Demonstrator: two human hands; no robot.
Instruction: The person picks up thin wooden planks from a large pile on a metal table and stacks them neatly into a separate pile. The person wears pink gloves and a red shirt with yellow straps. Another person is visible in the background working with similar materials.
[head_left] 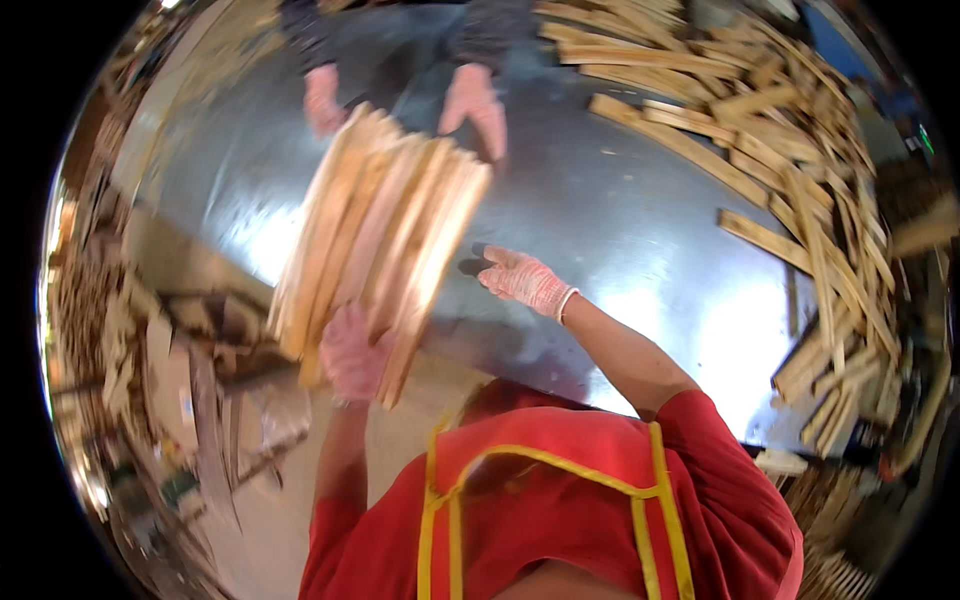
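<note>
Pink-gloved left grip point(352, 352): clasping the near end of the slat stack point(385, 215); how far the fingers reach beneath is hidden.
Right grip point(518, 280): holding nothing, fingers stretched and a little parted, pointing at the stack's right edge but apart from it; its glove is pale, red-flecked knit with dark fingertips.
Stack's lie: directly beyond the left grip, which is the nearer of the two; its long axis runs away from the wearer, the far end leaning somewhat right.
Stack's make: thin, straight wooden strips side by side, honey to pale yellow, uneven at the ends, blurred; whether it touches the surface point(560, 200), I cannot tell.
Co-worker's hands: one gloved hand point(323, 100) just beside the stack's far left corner, contact unclear; another gloved hand point(477, 108) just past its far right corner, fingers hanging down.
Surface: dark, smooth, glossy sheet, spreading beyond and to the right of the stack, with white glare patches.
Loose slats point(650, 57): well right of the stack, flat rough-sawn lengths crossing at all angles.
Cardboard point(170, 380): brown, left of the stack's near end.
</note>
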